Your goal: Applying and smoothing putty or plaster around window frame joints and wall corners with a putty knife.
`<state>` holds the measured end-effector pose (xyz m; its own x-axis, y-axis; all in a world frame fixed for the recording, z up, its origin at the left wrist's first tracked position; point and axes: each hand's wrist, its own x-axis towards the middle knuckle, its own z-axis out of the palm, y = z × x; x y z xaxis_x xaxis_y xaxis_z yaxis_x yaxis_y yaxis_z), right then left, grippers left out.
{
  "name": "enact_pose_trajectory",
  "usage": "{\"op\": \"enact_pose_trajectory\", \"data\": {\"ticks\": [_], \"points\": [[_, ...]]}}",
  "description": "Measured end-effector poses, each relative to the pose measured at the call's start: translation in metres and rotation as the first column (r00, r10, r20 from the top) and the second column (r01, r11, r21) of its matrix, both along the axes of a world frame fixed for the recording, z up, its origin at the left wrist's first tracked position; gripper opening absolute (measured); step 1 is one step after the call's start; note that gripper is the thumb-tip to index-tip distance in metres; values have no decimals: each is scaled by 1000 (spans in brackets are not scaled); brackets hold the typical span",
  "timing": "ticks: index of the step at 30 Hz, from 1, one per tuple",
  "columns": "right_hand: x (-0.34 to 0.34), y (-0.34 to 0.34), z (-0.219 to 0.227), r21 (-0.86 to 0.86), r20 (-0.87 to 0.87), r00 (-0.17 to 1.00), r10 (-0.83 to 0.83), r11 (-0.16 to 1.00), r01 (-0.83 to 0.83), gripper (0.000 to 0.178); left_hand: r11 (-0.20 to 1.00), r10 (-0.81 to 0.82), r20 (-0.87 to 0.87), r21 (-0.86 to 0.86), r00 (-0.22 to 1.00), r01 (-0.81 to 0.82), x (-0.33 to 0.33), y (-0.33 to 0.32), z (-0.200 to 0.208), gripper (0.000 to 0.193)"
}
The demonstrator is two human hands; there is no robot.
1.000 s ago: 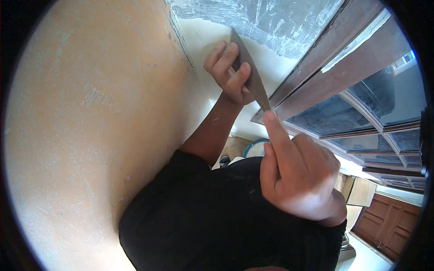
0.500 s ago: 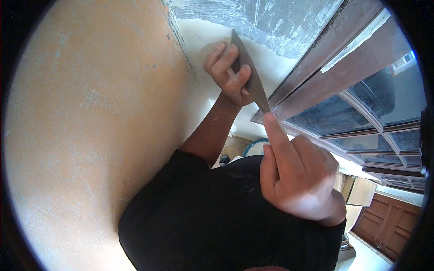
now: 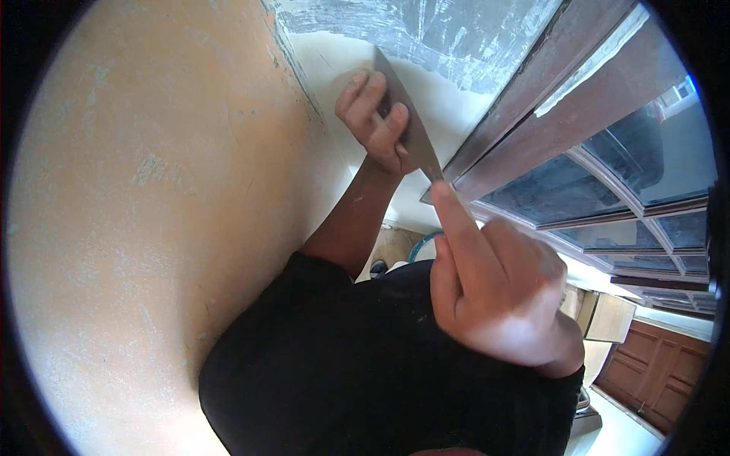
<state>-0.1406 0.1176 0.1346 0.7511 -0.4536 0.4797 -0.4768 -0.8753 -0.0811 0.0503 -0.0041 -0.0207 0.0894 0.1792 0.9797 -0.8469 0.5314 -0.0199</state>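
Note:
A flat, tapering metal trowel [image 3: 416,135] slants across the wall, its narrow tip up near the top of a pale plastered patch [image 3: 449,102]. My right hand [image 3: 498,292] is closed around its handle, the index finger stretched along toward the blade's base. The handle itself is mostly hidden in the palm. Higher up, my left hand [image 3: 376,125] has its fingers bent at the blade's left edge, touching it close to the wall. Above the patch the surface is streaky grey-blue [image 3: 426,30], with an uneven edge between the two.
An orange-tan wall [image 3: 167,205] with scuffed spots runs along the left. To the right stand a brown wooden frame [image 3: 532,140] and paned windows [image 3: 608,182]. Below lie a teal-rimmed round container [image 3: 424,247], light boxes [image 3: 608,318] and a brown panelled door [image 3: 658,372].
Both hands and the trowel sit slightly further left and up in the picture. The wall and window frame have also shifted a little left. Both hands keep nearly the same hold.

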Motion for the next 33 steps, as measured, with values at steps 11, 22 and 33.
{"op": "enact_pose_trajectory", "data": {"ticks": [11,22,33], "points": [[4,-4,-2,-17,37,999,25,1000,-25,47,996,-34,-74,-88,997,27,1,-12,0,33],[2,0,-2,17,74,997,23,1000,-24,46,995,90,-9,-51,996,-91,14,-8,5,38],[-146,37,-96,418,467,865,-185,908,-31,40,988,150,35,-33,988,-149,-1,-19,24,77]]}}
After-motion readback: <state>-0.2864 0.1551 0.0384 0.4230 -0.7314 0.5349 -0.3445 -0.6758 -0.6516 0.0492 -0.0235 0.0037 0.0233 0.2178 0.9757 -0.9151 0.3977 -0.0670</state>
